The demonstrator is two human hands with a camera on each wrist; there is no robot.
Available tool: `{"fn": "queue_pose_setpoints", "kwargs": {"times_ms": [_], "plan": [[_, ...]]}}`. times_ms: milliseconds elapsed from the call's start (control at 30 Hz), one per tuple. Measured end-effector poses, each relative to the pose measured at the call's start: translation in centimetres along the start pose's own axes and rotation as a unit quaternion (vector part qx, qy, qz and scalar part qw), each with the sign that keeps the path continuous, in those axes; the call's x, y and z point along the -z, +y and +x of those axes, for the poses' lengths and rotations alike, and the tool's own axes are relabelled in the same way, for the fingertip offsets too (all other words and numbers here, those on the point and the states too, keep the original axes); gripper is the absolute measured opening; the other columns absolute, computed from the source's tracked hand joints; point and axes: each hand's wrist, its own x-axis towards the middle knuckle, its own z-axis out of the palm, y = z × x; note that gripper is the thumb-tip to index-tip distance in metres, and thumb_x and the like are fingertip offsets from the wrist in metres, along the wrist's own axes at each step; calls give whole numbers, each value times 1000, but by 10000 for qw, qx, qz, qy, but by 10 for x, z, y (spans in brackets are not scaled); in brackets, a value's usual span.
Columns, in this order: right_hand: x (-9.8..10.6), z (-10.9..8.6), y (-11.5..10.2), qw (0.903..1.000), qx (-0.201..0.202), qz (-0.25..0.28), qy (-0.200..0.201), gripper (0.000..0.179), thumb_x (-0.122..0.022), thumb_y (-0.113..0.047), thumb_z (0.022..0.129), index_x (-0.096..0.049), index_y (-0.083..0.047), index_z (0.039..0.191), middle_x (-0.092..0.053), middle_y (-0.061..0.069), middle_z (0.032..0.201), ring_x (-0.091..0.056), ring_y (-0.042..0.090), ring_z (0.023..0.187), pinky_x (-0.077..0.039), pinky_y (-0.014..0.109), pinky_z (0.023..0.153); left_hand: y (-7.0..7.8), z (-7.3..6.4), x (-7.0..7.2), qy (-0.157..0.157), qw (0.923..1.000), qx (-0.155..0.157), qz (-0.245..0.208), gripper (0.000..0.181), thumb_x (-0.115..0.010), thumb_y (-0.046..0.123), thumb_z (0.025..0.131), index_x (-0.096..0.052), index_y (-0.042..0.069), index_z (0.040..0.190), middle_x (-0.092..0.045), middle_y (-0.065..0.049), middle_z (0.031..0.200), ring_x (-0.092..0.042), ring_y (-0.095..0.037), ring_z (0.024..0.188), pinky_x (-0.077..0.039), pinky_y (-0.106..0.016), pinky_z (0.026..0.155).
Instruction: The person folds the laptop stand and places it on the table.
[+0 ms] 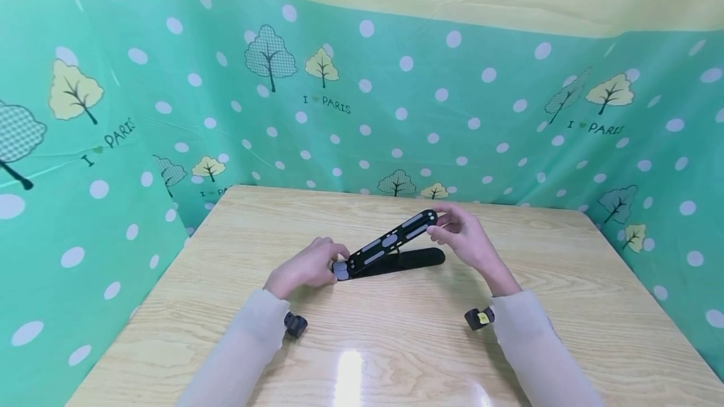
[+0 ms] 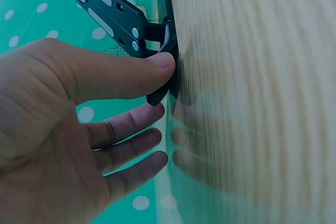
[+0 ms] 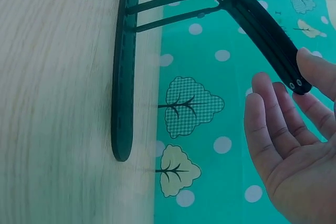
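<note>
A black folding laptop stand (image 1: 370, 250) with grey pads rests on the wooden table, its upper arm (image 3: 265, 35) raised at a slant over the base bar (image 3: 122, 103). Two thin struts (image 3: 173, 1) join the arm to the base in the right wrist view. My left hand (image 1: 310, 264) pinches the low, hinged end; in the left wrist view the thumb presses on it while the other visible fingers extend below. With thumb and index finger my right hand (image 1: 466, 237) holds the raised end of the arm, and its remaining fingers are spread loosely beneath.
The wood-grain table (image 1: 396, 357) stretches out around the stand. Behind it and at both sides hangs a green dotted curtain (image 1: 339, 143) with tree prints. A black wrist camera (image 1: 295, 324) sits by the left cuff, another camera (image 1: 479, 318) by the right.
</note>
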Motion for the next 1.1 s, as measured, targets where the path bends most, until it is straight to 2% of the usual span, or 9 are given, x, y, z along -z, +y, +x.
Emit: {"fn": "queue_pose_setpoints", "kwargs": {"times_ms": [100,233,367,533,767,900,1100], "plan": [[3,-6,-15,9999,-117,-103,14,48,-67,-11,89,-50,-1,132,-62,20,100,-64,34,83,-55,44,74,-1,4,3,-28,9999,-88,56,55,-76,0,70,-62,17,121,-57,-8,111,-47,-25,107,-44,-37,88],[4,-10,-20,9993,-245,-285,29,47,-69,-11,87,-51,1,129,-62,19,100,-63,31,83,-54,36,71,-3,9,6,-77,9997,-153,177,56,-75,-1,70,-62,17,122,-57,-8,111,-48,-25,106,-45,-37,88],[3,-7,-4,9992,-251,-290,100,47,-72,-13,85,-53,0,126,-63,18,99,-62,28,82,-53,32,69,-4,14,9,-92,9995,-163,260,56,-73,-3,72,-63,17,123,-57,-7,110,-47,-23,104,-45,-36,88],[0,-8,15,9990,-248,-263,255,49,-75,-24,83,-54,-6,123,-63,13,100,-62,23,82,-53,30,69,-7,21,9,-37,9985,-320,453,56,-69,-7,73,-63,17,123,-55,-6,107,-46,-20,100,-45,-34,87],[-3,-19,12,9981,-182,-266,525,50,-77,-32,81,-55,-7,118,-61,10,99,-62,23,83,-53,29,69,-9,35,10,-114,9972,-445,598,57,-65,-11,73,-64,18,123,-55,-5,109,-45,-20,101,-44,-34,89],[-7,-23,12,9973,-218,-213,667,50,-78,-32,80,-55,-6,117,-61,10,98,-62,22,82,-52,28,68,-10,41,11,-227,9974,-405,557,57,-64,-11,74,-63,19,123,-54,-6,111,-44,-20,103,-43,-34,92],[-11,-28,10,9964,-238,-229,786,48,-78,-30,80,-55,-6,115,-62,12,99,-62,22,81,-52,27,67,-12,46,13,-236,9984,-313,417,57,-63,-12,75,-64,20,122,-53,-6,112,-44,-21,105,-43,-36,93]]}}
